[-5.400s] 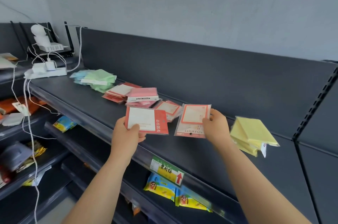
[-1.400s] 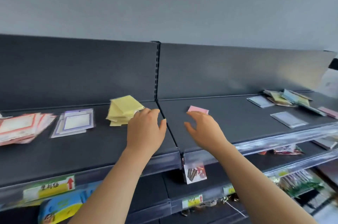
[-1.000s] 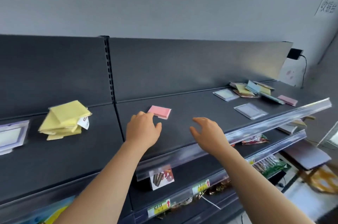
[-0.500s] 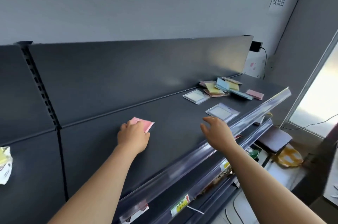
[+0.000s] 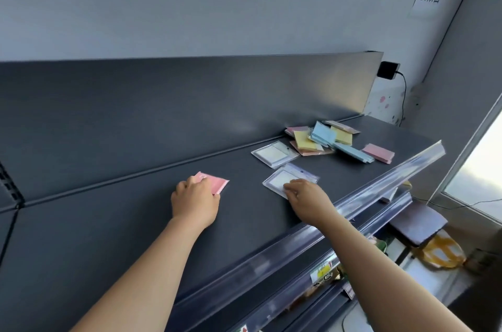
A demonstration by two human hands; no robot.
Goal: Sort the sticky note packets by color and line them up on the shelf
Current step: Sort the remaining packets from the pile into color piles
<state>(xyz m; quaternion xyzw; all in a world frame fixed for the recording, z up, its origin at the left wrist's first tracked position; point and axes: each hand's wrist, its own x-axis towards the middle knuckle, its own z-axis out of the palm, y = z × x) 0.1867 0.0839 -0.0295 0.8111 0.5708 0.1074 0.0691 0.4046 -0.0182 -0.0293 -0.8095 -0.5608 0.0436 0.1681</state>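
On the dark shelf (image 5: 108,223) my left hand (image 5: 194,201) holds a pink sticky note packet (image 5: 217,184) that lies flat, with my fingers curled over its near corner. My right hand (image 5: 307,197) touches the near edge of a clear packet with a pale purple border (image 5: 294,175) with its fingertips. A second clear packet (image 5: 273,154) lies behind it. Farther right sits a mixed pile of yellow, blue and pink packets (image 5: 323,137), with one pink packet (image 5: 378,153) lying apart.
A clear plastic price rail (image 5: 353,212) runs along the shelf's front edge. The shelf's dark back panel rises behind. A black power adapter (image 5: 388,71) hangs on the wall at the right end. Below right stand a stool (image 5: 418,221) and a yellow bag (image 5: 441,253).
My view swung right along the shelf, away from the sorted stacks. My left hand closed on the pink packet. My right hand reached forward onto the purple-bordered packet.
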